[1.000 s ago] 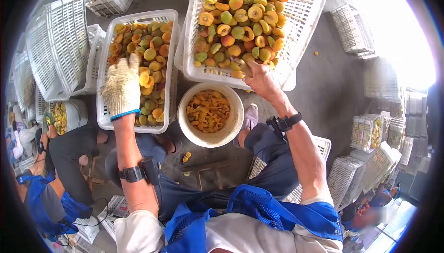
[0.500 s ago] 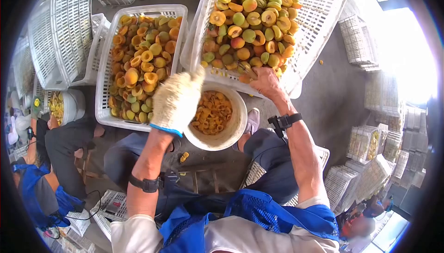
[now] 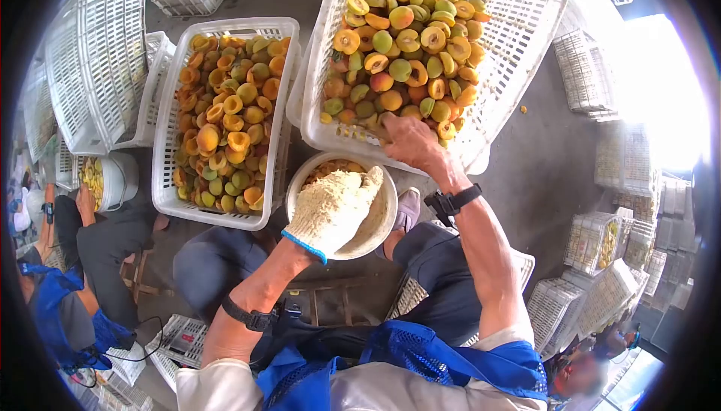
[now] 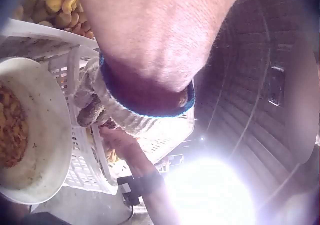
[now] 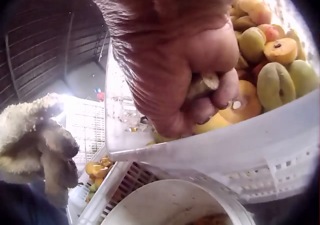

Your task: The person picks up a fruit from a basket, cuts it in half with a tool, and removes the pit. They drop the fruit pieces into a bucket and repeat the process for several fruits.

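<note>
The left hand, in a cream knitted glove (image 3: 334, 208) with a blue cuff, hovers over a white bucket (image 3: 391, 204) of orange fruit pieces. From the right wrist view, its gloved fingers (image 5: 60, 150) hang loosely bent, with nothing visible in them. The bare right hand (image 3: 415, 143) is at the near edge of a white crate (image 3: 526, 58) heaped with apricot halves and green-orange fruit. Its fingers curl round a pale, stubby handle (image 5: 203, 84); the rest of that tool is hidden. Halved fruit (image 3: 225, 122) fills a second white crate (image 3: 218, 220) on the left.
Stacked empty crates (image 3: 98, 58) stand at the far left, near another person's legs (image 3: 113, 261) and a small bucket (image 3: 120, 178). More crates (image 3: 586, 73) line the right side. Grey floor (image 3: 526, 156) lies beside the large crate. A shoe (image 3: 408, 208) is by the bucket.
The gloved left hand has moved from the left crate, rightward and nearer the body, to above the bucket. The right hand remains by the large crate's near edge. The head view has shifted slightly.
</note>
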### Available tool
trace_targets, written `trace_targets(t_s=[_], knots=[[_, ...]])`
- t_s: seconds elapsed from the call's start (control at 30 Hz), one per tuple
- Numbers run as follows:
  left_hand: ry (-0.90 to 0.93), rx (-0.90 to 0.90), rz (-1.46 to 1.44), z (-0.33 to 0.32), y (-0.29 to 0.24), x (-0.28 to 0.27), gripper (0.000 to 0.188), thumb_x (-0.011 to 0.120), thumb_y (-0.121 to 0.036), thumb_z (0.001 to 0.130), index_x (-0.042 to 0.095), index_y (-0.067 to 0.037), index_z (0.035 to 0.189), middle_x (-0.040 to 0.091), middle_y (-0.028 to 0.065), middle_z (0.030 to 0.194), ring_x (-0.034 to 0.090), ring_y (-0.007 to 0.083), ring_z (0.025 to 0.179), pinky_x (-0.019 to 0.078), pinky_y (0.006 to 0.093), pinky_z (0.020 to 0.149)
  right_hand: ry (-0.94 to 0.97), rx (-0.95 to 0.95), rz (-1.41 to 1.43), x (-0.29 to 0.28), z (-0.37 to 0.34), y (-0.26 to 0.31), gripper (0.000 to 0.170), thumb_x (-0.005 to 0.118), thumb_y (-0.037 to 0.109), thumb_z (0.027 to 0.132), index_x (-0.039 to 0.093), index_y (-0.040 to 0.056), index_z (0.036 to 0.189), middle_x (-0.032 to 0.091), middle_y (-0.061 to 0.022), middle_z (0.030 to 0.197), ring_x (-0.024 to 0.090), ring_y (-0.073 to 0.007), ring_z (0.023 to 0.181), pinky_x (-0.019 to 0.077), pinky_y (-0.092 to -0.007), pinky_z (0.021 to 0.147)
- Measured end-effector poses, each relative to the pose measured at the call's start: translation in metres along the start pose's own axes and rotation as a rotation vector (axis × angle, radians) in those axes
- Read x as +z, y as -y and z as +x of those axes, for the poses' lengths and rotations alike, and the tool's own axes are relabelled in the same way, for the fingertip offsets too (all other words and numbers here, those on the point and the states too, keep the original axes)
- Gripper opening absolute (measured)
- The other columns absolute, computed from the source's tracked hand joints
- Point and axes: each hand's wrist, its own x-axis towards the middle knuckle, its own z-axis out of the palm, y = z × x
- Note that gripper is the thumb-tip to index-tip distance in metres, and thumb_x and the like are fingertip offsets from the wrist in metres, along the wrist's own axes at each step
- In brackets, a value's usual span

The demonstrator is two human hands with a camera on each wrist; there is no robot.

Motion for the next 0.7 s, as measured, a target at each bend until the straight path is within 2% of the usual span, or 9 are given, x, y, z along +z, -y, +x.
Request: trace_targets(t_s=[0.1,0.17,0.23,0.3,0.37,0.5,0.57,0.63,0.7], knots=[[0.1,-0.115,0.086,0.01,0.001,-0.005,0.047,0.059,-0.019,0.093,0.059,-0.006,0.139,0.069,0.0137,0.098,0.069,0.0293,0.085,0.0576,0.0419,0.07,-0.171,-0.107,-0.011,0.009,0.012,-0.004,0.035,0.069,0.016,0.078,0.059,-0.004,0.105,0.067,-0.0262,0.083,0.068,-0.0429,0.08,0.0535,-0.0488,0.073],[0.195,-0.227,0.168,0.022,-0.003,-0.018,0.042,0.06,-0.024,0.098,0.061,-0.006,0.136,0.07,0.0124,0.099,0.07,0.0271,0.084,0.0577,0.041,0.068,-0.213,0.049,0.474,-0.012,-0.003,0.004,0.037,0.072,0.012,0.078,0.06,-0.0063,0.109,0.069,-0.0277,0.091,0.07,-0.0338,0.083,0.055,-0.0425,0.078],[0.028,-1.38,-1.383,0.046,-0.011,-0.046,0.048,0.058,-0.045,0.104,0.06,-0.006,0.132,0.071,0.0081,0.1,0.072,0.0222,0.085,0.0578,0.0381,0.061,-0.24,0.097,0.636,-0.034,-0.022,0.032,0.041,0.077,0.012,0.08,0.06,-0.0058,0.112,0.068,-0.0236,0.085,0.066,-0.0227,0.079,0.0545,-0.0389,0.075],[-0.005,-1.382,-1.525,0.047,-0.003,-0.041,0.059,0.055,-0.059,0.102,0.059,-0.008,0.131,0.07,0.0075,0.103,0.073,0.0196,0.087,0.0571,0.0348,0.055,-0.358,-0.02,0.584,-0.037,-0.039,0.057,0.039,0.078,0.014,0.081,0.059,-0.0052,0.109,0.068,-0.0213,0.084,0.064,-0.0191,0.077,0.0546,-0.0395,0.073],[-0.24,-1.253,-1.863,0.044,-0.005,-0.035,0.056,0.058,-0.055,0.102,0.058,-0.007,0.131,0.069,0.0107,0.11,0.072,0.0219,0.092,0.0591,0.036,0.058,-0.284,0.012,0.513,-0.026,-0.057,0.084,0.034,0.079,0.015,0.082,0.056,-0.0007,0.101,0.069,-0.0185,0.087,0.069,-0.0301,0.074,0.0554,-0.0417,0.07],[-0.42,-0.852,-1.554,0.009,0.004,0.007,0.046,0.043,-0.046,0.11,0.059,-0.007,0.128,0.069,0.0076,0.107,0.069,0.0194,0.096,0.0598,0.0328,0.081,-0.504,-0.433,0.154,0.013,-0.088,0.116,0.04,0.077,0.004,0.075,0.06,0.0043,0.111,0.071,-0.0148,0.097,0.074,-0.0329,0.086,0.0598,-0.0398,0.072],[-0.491,-0.802,-1.449,0.012,-0.002,-0.008,0.045,0.044,-0.045,0.109,0.059,-0.006,0.128,0.069,0.0077,0.107,0.069,0.0195,0.096,0.0602,0.0322,0.08,-0.526,-0.408,0.336,0.007,-0.103,0.128,0.038,0.078,0.005,0.079,0.06,0.0029,0.113,0.07,-0.0149,0.09,0.073,-0.0337,0.082,0.058,-0.0391,0.07],[-0.556,-0.752,-1.349,0.015,-0.002,-0.023,0.045,0.045,-0.044,0.109,0.058,-0.006,0.129,0.069,0.0078,0.107,0.07,0.0196,0.096,0.0605,0.0316,0.08,-0.455,-0.044,0.504,-0.004,-0.12,0.128,0.035,0.075,0.015,0.088,0.058,0.0031,0.116,0.069,-0.0191,0.096,0.071,-0.0404,0.083,0.0567,-0.0447,0.069],[-0.456,-0.866,-2.032,0.021,0.004,-0.039,0.048,0.059,-0.042,0.104,0.056,-0.005,0.134,0.072,0.0065,0.1,0.07,0.0204,0.078,0.0609,0.0333,0.073,-0.374,0.007,0.384,-0.013,-0.126,0.114,0.032,0.069,0.019,0.091,0.056,0.0016,0.114,0.07,-0.0201,0.089,0.07,-0.0441,0.081,0.0551,-0.0496,0.07]])
